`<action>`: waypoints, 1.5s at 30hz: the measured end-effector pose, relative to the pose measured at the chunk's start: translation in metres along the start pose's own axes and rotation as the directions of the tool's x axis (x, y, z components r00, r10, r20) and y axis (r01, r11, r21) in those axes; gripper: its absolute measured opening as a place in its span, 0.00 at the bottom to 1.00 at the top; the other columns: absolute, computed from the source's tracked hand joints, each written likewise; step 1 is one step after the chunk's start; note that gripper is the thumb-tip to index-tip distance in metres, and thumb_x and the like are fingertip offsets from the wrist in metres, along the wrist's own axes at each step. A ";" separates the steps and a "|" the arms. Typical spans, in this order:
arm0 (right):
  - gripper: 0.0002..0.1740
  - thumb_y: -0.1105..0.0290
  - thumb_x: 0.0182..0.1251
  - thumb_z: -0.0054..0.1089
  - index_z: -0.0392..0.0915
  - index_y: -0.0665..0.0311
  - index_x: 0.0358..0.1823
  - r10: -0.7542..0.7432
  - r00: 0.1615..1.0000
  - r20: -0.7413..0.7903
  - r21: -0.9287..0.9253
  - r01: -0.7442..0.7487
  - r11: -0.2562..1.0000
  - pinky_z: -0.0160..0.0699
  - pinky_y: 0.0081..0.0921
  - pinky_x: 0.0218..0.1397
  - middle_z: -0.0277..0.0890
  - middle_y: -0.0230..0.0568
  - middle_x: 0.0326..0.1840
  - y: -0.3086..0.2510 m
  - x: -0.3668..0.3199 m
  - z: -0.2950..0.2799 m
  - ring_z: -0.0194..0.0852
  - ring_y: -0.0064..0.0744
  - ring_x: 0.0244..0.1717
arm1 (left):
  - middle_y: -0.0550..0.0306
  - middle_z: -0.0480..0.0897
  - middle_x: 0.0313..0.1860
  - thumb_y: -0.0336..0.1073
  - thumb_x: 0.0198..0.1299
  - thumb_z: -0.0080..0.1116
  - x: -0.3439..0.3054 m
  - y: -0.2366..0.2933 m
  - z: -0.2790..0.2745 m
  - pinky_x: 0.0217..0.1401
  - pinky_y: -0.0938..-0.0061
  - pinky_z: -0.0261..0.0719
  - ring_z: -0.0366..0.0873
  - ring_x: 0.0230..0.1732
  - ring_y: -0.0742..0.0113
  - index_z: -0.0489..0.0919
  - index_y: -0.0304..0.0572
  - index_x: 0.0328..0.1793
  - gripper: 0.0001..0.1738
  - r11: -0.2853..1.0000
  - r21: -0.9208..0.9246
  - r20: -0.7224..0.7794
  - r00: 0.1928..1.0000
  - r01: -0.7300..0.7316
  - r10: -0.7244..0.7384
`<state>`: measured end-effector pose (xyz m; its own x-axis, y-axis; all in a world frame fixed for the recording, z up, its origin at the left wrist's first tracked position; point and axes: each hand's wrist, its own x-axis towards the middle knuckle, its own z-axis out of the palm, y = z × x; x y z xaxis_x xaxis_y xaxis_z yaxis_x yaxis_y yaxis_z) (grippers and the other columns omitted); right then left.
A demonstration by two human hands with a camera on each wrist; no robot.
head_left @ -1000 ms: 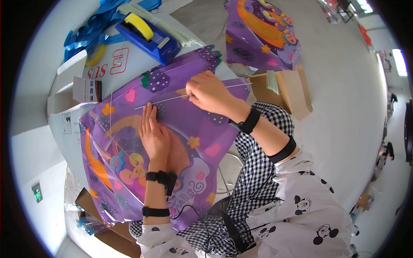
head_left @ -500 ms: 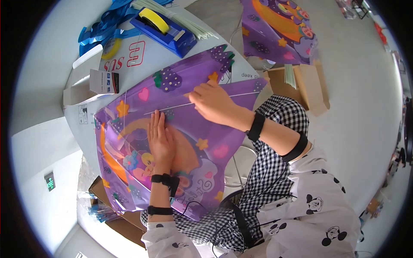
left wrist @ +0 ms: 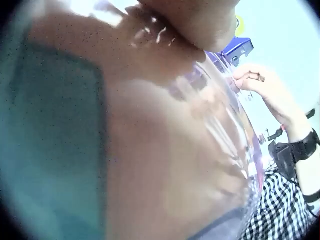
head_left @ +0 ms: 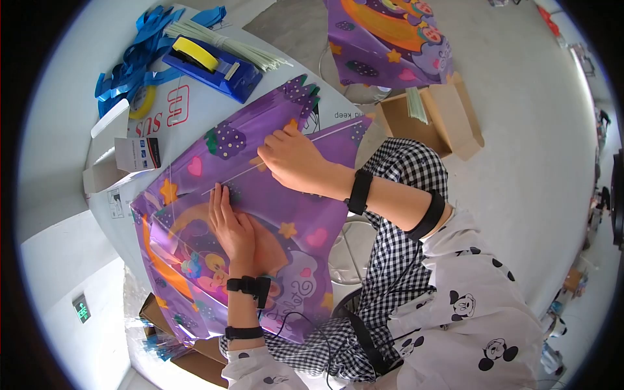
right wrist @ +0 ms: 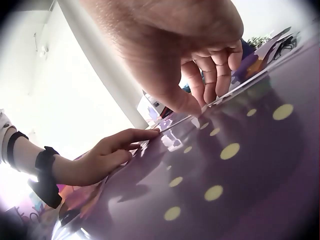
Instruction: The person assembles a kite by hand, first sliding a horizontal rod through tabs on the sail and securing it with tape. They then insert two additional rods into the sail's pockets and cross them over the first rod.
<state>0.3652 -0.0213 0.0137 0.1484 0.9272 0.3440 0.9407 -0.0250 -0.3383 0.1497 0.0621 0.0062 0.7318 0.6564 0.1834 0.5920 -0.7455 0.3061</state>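
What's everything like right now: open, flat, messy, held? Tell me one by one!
Purple sheet: spread out, with folds
Thin stick: lying across the sheet, pinched
Left grip: resting on the sheet
Right grip: pinching the stick
White box: open
Brown box: open, sticks inside
Yellow tape: in its blue holder
Blue ribbon: heaped loosely

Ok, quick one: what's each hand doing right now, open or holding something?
Left hand: open, resting on the purple printed sheet.
Right hand: closed, pinching the thin white rod between thumb and fingers.
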 end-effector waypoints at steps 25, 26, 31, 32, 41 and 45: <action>0.11 0.73 0.50 0.67 0.75 0.63 0.34 0.039 0.998 0.050 0.076 -0.042 0.996 0.65 0.35 0.51 0.72 0.38 0.35 -0.002 0.000 0.000 0.72 0.38 0.43 | 0.43 0.70 0.71 0.20 0.53 0.45 -0.001 0.000 0.003 0.75 0.53 0.62 0.65 0.73 0.43 0.72 0.32 0.66 0.29 0.998 -0.053 -0.077 0.997 -0.021 0.017; 0.11 0.73 0.50 0.66 0.75 0.63 0.34 0.039 0.998 0.049 0.076 -0.043 0.996 0.65 0.35 0.51 0.72 0.39 0.35 -0.002 0.000 0.000 0.72 0.39 0.43 | 0.44 0.70 0.71 0.20 0.53 0.45 -0.001 0.000 0.004 0.75 0.52 0.62 0.65 0.73 0.43 0.72 0.32 0.66 0.29 0.998 -0.060 -0.078 0.997 -0.020 0.015; 0.11 0.70 0.50 0.67 0.77 0.62 0.34 0.066 0.997 0.025 0.073 -0.068 0.995 0.66 0.37 0.49 0.75 0.40 0.34 -0.002 0.002 0.000 0.75 0.40 0.42 | 0.44 0.71 0.71 0.21 0.52 0.47 -0.001 -0.001 0.005 0.76 0.52 0.62 0.65 0.73 0.44 0.72 0.33 0.65 0.30 0.995 -0.102 -0.077 0.997 -0.003 -0.005; 0.11 0.71 0.50 0.67 0.77 0.62 0.34 0.067 0.997 0.044 0.075 -0.070 0.995 0.66 0.38 0.49 0.75 0.41 0.34 -0.001 0.003 -0.001 0.75 0.40 0.42 | 0.45 0.71 0.71 0.21 0.52 0.47 -0.001 0.000 0.003 0.76 0.53 0.61 0.66 0.73 0.44 0.72 0.33 0.65 0.30 0.993 -0.121 -0.076 0.997 0.007 -0.016; 0.11 0.71 0.50 0.67 0.75 0.63 0.33 0.038 0.995 0.090 0.065 -0.043 0.997 0.68 0.38 0.52 0.75 0.40 0.34 0.004 0.006 -0.005 0.75 0.41 0.42 | 0.49 0.71 0.72 0.22 0.53 0.48 -0.002 -0.004 0.003 0.77 0.54 0.60 0.65 0.74 0.50 0.72 0.37 0.65 0.29 0.997 -0.081 -0.076 0.997 0.016 -0.022; 0.11 0.71 0.50 0.68 0.74 0.62 0.32 0.035 0.993 0.112 0.072 -0.043 0.996 0.68 0.36 0.51 0.74 0.39 0.32 0.006 0.007 -0.004 0.75 0.39 0.40 | 0.49 0.70 0.73 0.22 0.53 0.48 -0.003 -0.004 0.003 0.77 0.54 0.59 0.64 0.75 0.51 0.71 0.38 0.67 0.30 0.997 -0.078 -0.070 0.997 0.015 -0.020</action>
<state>0.3730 -0.0166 0.0175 0.1464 0.9617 0.2318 0.9091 -0.0384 -0.4148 0.1459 0.0632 0.0015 0.6943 0.6777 0.2421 0.5745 -0.7246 0.3807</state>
